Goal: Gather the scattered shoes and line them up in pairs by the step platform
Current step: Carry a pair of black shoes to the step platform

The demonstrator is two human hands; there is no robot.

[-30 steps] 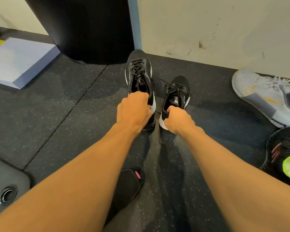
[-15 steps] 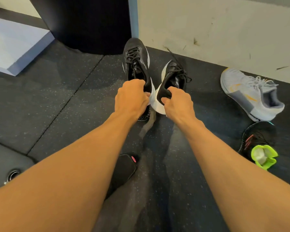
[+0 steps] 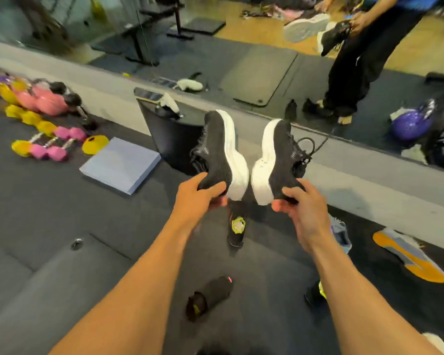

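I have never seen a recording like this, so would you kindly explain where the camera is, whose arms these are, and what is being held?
There is no machine here. One camera sits on a person's head, looking forward and down, so the two arms are their own. The left hand grips a black shoe by its heel, and the right hand grips the twin shoe. Both are lifted off the ground, white soles facing each other. On the dark floor lie a green-lined shoe, an orange-soled shoe, coloured dumbbells and a blue-grey platform. The mirror along the wall reflects the person.
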